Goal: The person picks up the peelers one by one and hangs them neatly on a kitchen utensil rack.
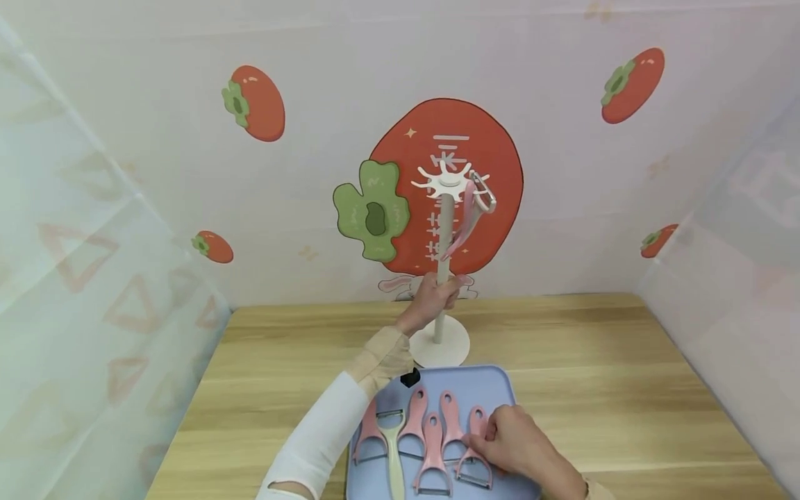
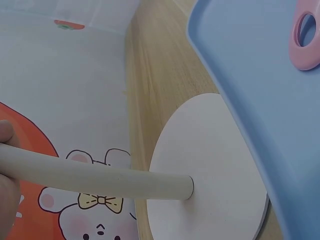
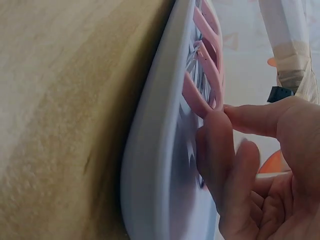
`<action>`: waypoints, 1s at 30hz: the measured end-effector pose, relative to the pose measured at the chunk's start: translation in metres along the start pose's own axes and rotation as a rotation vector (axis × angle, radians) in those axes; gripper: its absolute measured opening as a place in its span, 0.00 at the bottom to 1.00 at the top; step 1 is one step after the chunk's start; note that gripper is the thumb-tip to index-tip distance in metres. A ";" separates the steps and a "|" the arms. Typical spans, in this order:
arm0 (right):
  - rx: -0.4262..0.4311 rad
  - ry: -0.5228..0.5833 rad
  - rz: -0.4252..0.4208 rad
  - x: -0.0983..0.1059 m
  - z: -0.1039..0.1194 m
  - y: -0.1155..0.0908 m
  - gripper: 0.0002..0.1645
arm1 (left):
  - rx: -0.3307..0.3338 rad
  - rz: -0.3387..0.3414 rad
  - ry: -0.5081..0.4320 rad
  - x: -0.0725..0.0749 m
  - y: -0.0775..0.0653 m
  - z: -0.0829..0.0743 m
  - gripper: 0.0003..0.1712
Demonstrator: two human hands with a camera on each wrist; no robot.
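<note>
My left hand (image 1: 431, 303) grips the upright pole (image 1: 446, 226) of a white stand, below its ring of hooks (image 1: 448, 182). A pink peeler (image 1: 464, 226) hangs from a hook at the right. With thumb and forefinger, my right hand (image 1: 511, 441) pinches another pink peeler (image 1: 478, 419) at the right side of a blue tray (image 1: 494, 385); its blade end points toward me. In the right wrist view the fingertips meet on the peeler (image 3: 212, 75) just above the tray wall (image 3: 150, 165). Left of it lie several pink peelers (image 1: 432, 441) and one cream peeler (image 1: 394, 451).
The stand's round white base (image 1: 453, 340) rests on the wooden table (image 1: 575, 361), close behind the tray. A printed cloth wall (image 1: 312, 173) rises at the back, with more cloth at both sides.
</note>
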State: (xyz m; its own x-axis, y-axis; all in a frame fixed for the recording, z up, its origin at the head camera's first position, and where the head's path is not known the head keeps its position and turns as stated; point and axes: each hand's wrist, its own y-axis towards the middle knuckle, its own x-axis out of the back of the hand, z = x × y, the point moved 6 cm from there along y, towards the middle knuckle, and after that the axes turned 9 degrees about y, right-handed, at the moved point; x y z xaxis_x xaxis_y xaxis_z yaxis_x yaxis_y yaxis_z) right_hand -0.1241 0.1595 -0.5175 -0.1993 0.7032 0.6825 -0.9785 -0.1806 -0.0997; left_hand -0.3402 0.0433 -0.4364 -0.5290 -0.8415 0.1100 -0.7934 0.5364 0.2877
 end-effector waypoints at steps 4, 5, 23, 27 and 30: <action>-0.018 0.041 0.045 -0.004 0.000 -0.001 0.28 | 0.009 -0.005 0.021 0.002 -0.004 0.000 0.29; -0.019 0.050 0.050 -0.004 0.000 -0.002 0.28 | 0.012 -0.010 0.027 0.003 -0.006 0.000 0.30; -0.043 -0.047 0.019 0.021 0.000 -0.007 0.23 | -0.003 -0.006 0.025 -0.002 -0.002 -0.002 0.31; -0.068 -0.094 -0.018 0.021 0.002 -0.006 0.23 | -0.015 -0.005 0.011 -0.002 -0.001 -0.002 0.31; -0.079 -0.084 -0.029 0.020 0.002 -0.005 0.21 | -0.016 0.003 0.000 -0.001 -0.001 -0.002 0.31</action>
State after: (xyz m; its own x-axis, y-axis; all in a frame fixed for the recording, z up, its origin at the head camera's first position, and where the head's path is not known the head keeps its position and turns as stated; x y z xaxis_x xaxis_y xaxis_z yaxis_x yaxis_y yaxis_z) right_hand -0.1231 0.1731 -0.5024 -0.1693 0.6469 0.7435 -0.9855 -0.1039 -0.1340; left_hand -0.3382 0.0440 -0.4346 -0.5311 -0.8400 0.1107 -0.7870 0.5375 0.3029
